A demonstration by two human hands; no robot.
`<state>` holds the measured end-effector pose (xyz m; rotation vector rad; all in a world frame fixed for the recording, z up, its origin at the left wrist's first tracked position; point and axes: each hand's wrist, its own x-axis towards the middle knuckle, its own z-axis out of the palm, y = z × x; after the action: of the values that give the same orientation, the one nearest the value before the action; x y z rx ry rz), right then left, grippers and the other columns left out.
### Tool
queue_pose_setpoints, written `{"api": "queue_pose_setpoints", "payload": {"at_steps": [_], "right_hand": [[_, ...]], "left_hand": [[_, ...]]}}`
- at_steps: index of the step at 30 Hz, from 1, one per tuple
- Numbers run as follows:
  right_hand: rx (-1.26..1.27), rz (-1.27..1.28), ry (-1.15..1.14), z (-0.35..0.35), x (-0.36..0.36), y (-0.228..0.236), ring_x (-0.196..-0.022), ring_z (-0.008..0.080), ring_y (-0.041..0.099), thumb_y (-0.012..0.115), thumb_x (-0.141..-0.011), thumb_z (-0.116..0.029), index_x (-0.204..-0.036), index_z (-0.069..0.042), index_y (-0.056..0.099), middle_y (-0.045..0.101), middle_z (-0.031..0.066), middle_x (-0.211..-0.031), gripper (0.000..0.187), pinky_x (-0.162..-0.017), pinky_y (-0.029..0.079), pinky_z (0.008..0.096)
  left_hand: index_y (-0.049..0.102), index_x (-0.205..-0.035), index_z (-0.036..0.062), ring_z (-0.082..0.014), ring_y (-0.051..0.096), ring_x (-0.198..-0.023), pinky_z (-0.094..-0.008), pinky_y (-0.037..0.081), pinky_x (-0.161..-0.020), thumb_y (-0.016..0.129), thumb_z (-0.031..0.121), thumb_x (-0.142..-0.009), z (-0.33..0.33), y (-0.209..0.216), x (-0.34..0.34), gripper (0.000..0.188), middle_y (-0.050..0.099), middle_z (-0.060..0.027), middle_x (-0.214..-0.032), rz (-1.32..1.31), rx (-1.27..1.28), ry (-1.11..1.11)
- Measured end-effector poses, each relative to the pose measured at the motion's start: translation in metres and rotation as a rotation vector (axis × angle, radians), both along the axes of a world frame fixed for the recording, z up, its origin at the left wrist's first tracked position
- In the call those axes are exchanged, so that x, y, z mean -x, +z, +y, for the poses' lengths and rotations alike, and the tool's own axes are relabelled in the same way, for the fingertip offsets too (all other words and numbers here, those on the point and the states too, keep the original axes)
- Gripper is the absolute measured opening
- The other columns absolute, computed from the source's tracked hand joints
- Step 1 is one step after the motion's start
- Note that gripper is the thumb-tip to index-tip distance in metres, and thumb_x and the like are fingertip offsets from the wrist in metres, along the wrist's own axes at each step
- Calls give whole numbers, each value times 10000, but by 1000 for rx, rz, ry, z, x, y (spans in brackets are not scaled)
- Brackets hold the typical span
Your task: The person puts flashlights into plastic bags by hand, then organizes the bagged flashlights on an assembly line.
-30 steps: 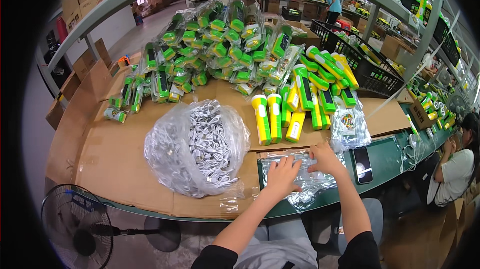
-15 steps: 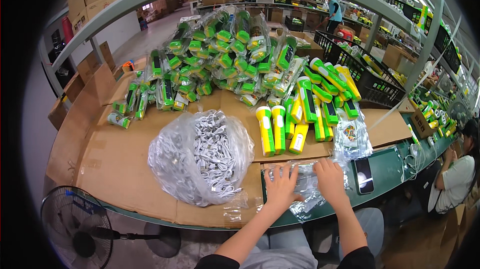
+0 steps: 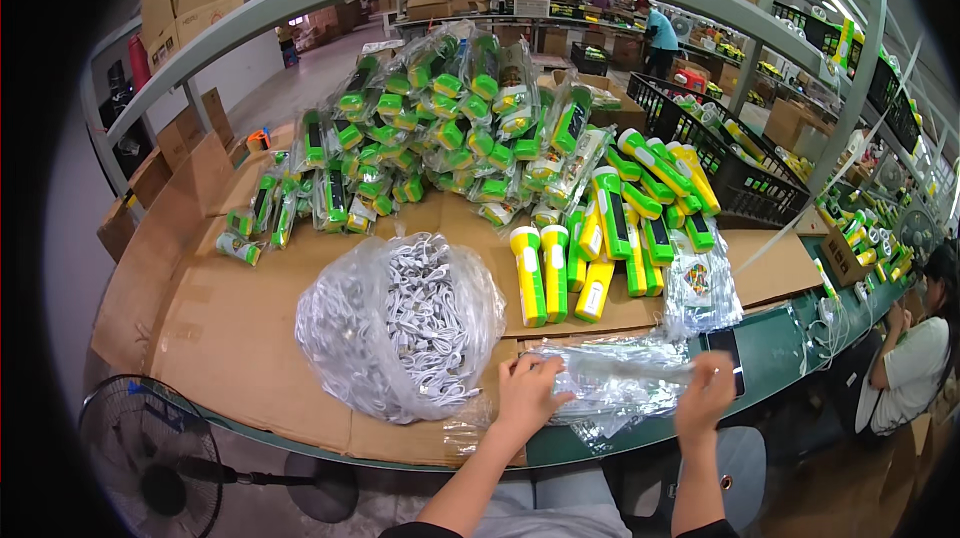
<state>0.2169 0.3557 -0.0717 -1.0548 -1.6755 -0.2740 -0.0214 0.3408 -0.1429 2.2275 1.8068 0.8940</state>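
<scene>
Right at the near edge of the green tabletop [image 3: 775,343], here are the hands: the left hand [image 3: 528,400] half-curled, thumb apart from the fingers, at the left end of a flat, clear plastic bag [image 3: 630,368]. Is it gripping? Cannot tell from here. Across to the right hand [image 3: 705,396], blurred, fingers folded nearly closed in a pinch on the bag's right end, and the film lies stretched between the two. Under it, more crinkled clear plastic bags [image 3: 605,406] spread along that near edge. Just behind the right hand, partly covered by it, a black rectangular phone [image 3: 727,343].

Over to the left, by the middle of the near edge, a big open translucent plastic sack [image 3: 340,328] sits on brown cardboard [image 3: 240,338], brimming with bundled white cables [image 3: 425,313].

Look past the hands now: loose green-and-yellow flashlights [image 3: 555,273], some lying side by side, others piled up, with flat clear printed pouches [image 3: 697,283] beside them toward the right edge. And at the far edge, a tall heap of green flashlights in clear wrapping [image 3: 440,128]! Beyond the far right corner stands a black slatted plastic crate [image 3: 725,153].
</scene>
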Motion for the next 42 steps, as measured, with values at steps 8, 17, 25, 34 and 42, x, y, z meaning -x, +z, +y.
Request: {"api": "queue_pose_setpoints", "payload": {"at_steps": [8,17,25,34,42], "right_hand": [[144,-255,107,-35,14,19,-747,261,586,654,-744,-1,-817,-84,648,631,48,-766,111,-712,397,392],[243,-280,149,-55,30,13,-767,210,559,685,-725,-63,-783,-119,664,626,-8,-736,84,-794,365,372],[386,-155,-75,-56,-12,18,-920,271,551,714,-754,-100,-799,-93,653,606,23,-810,76,-942,331,431],[94,-188,179,-75,58,-12,-966,251,612,758,-701,-78,-992,-111,710,644,51,-1011,297,-883,442,429],[96,-145,135,-77,68,-26,-912,224,595,744,-707,-102,-865,-130,673,635,-4,-874,175,-839,384,390]], "left_hand": [[646,-1075,108,-271,578,-999,-419,374,-933,773,165,-756,-51,75,-28,348,633,-39,-1063,-302,-433,2],[688,-855,164,-164,596,-896,-421,351,-875,768,171,-735,-50,63,-43,144,651,63,-846,-172,-365,-100],[675,-807,112,-191,618,-822,-383,401,-830,763,75,-709,-51,57,-4,137,671,11,-830,-229,-345,-56],[698,-912,-11,-211,616,-651,-307,487,-585,753,-55,-743,-79,67,-38,183,653,-114,-782,-674,-214,-53],[699,-873,-26,-207,611,-615,-288,474,-573,753,-69,-737,-84,64,-37,152,651,-110,-722,-712,-289,20]]}}
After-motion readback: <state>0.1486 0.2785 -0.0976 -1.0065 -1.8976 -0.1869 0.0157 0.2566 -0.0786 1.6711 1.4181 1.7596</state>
